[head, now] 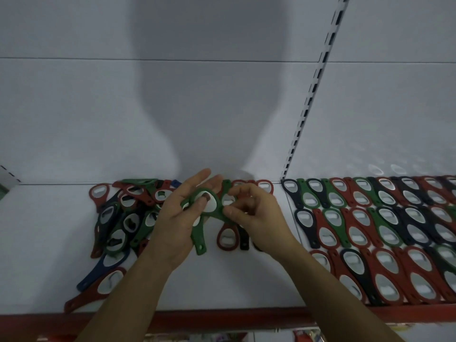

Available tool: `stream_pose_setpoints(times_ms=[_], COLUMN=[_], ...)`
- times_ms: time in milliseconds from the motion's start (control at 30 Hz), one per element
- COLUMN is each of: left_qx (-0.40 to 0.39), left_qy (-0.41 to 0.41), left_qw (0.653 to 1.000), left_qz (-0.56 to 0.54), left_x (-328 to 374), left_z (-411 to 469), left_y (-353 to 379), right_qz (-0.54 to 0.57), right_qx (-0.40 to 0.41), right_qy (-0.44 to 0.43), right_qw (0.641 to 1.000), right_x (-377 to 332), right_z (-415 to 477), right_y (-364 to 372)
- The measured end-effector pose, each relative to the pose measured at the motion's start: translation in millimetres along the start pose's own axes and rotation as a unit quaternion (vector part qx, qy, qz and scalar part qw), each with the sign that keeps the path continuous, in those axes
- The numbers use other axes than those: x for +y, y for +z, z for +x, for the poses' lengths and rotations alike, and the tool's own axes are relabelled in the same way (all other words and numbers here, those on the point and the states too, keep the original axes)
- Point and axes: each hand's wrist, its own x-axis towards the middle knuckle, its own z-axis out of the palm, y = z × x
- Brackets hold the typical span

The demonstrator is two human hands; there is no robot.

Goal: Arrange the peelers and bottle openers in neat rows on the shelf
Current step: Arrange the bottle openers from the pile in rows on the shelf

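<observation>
On the white shelf [222, 280] both hands work just above the surface, near the middle. The left hand [177, 218] holds a green bottle opener [198, 233]. Its fingers point toward the far wall, one fingertip pokes through the opener's metal ring, and the handle hangs toward the near edge. The right hand [254, 215] has its fingers curled, and its thumb and fingertips pinch the head of a second green bottle opener [225, 187]. That opener's handle points away, and its head touches the head of the first one. Under and between the hands lie a red bottle opener [219, 239] and a black bottle opener [244, 240], both flat on the shelf. To the left is a loose pile of bottle openers [123, 218] in red, green, black and blue, lying crossed at all angles. To the right, past the slotted upright [313, 82], ordered rows of bottle openers [370, 230] overlap like tiles from the far wall to the near edge. A few more red ones [265, 186] stand in line along the far wall behind the right hand. The red shelf lip [222, 317] runs across the near side.
</observation>
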Motion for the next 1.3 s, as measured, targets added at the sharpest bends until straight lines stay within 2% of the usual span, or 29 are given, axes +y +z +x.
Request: stream_pose_setpoints(times_ms=[100, 200, 300, 400, 567, 633, 700, 767, 867, 1067, 1300], left_qx=[0.044, 0.12, 0.102, 0.053, 0.011, 0.023, 0.024, -0.033, -0.117, -0.103, -0.09], left_qy=[0.023, 0.056, 0.039, 0.012, -0.052, -0.041, -0.016, -0.034, -0.083, -0.042, -0.036], left_qw=[0.989, 0.92, 0.888, 0.84, 0.807, 0.785, 0.777, 0.771, 0.738, 0.755, 0.767], left_qz=[0.136, 0.368, 0.446, 0.539, 0.588, 0.618, 0.629, 0.636, 0.659, 0.646, 0.634], left_x=[-3.6, -3.4, 0.3, 0.1, -9.0, -9.7, -6.0, -2.5, -1.9, -12.9, -19.8], left_z=[-3.3, 0.3, 4.4, 7.5, 15.9, 13.7, 4.9, -8.0, -17.9, -15.2, -20.0], left_y=[-14.6, -27.8, -37.2, -41.1, -32.1, -31.7, -36.9, -44.5, -44.4, -23.6, -24.4], right_qz=[-0.059, -0.055, -0.091, -0.234, -0.317, -0.354, -0.395, -0.436, -0.473, -0.426, -0.424], right_qx=[-0.017, 0.01, -0.007, 0.048, 0.094, 0.109, 0.114, 0.107, 0.094, 0.097, 0.111], right_qy=[0.013, 0.034, 0.016, -0.031, -0.04, -0.043, -0.022, 0.016, 0.074, 0.071, 0.038], right_qw=[0.998, 0.998, 0.996, 0.971, 0.943, 0.928, 0.911, 0.893, 0.873, 0.897, 0.898], right_x=[0.6, 3.9, 9.1, 16.6, 20.1, 19.0, 20.6, 24.5, 28.2, 33.0, 37.5], right_z=[6.7, 5.2, 1.8, -1.4, -5.3, -10.2, -18.2, -28.7, -41.4, -45.5, -45.9], right_y=[4.9, 15.5, 22.0, 15.5, -8.9, -18.5, -29.8, -40.1, -44.3, -43.0, -47.1])
